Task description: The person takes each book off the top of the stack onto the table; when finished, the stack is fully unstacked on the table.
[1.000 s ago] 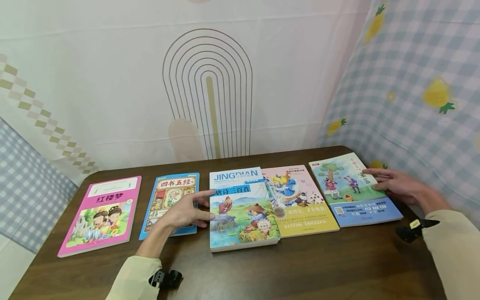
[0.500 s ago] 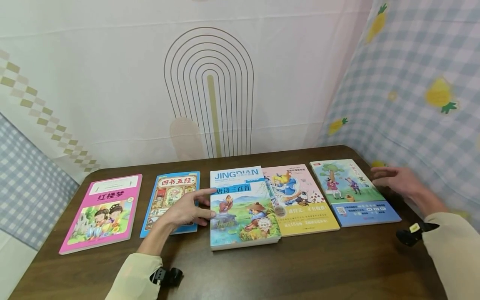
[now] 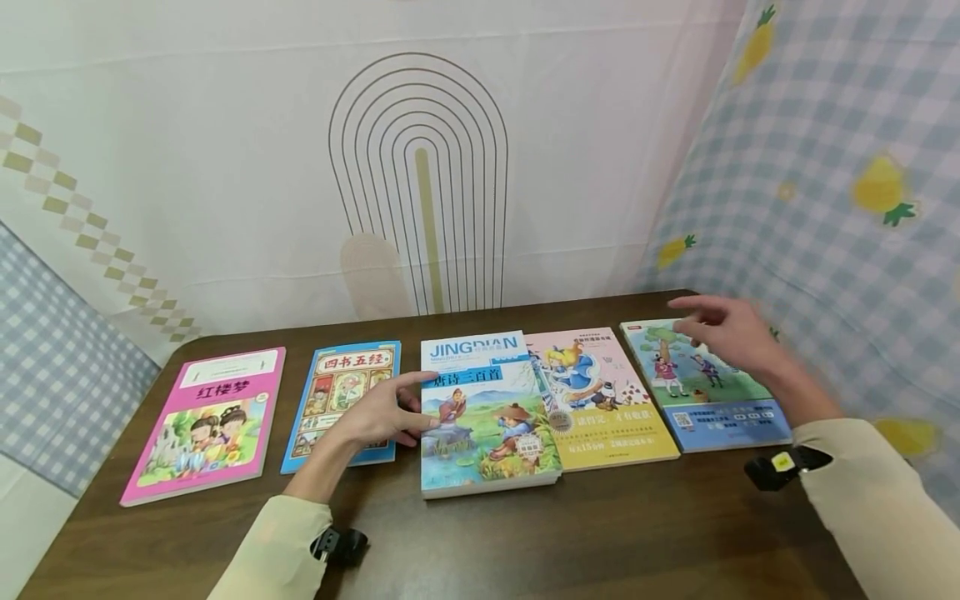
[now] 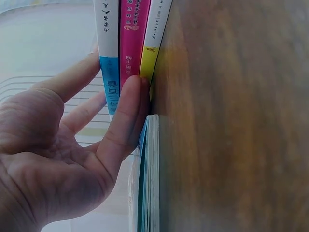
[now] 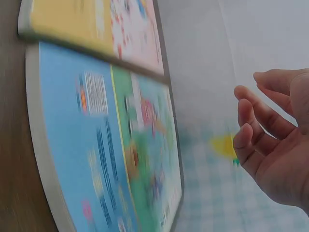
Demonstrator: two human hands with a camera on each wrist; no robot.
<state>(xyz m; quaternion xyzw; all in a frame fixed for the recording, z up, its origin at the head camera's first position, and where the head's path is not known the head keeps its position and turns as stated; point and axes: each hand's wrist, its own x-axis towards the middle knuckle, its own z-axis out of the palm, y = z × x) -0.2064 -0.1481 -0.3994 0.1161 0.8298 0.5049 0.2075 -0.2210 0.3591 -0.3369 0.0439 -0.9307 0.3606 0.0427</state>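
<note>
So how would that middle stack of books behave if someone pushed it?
The stack probably wouldn't tip, lying flat and low. Its three visible spines suggest noticeable weight. It might slide apart, since nothing visible binds it.

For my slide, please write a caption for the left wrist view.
Left hand touches three stacked books at their spine side, while another book lies close by on the wooden table.

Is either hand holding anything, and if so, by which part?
Nothing is plainly held: the left hand touches the spine side of the book stack without a visible grip; the right hand holds nothing.
</note>
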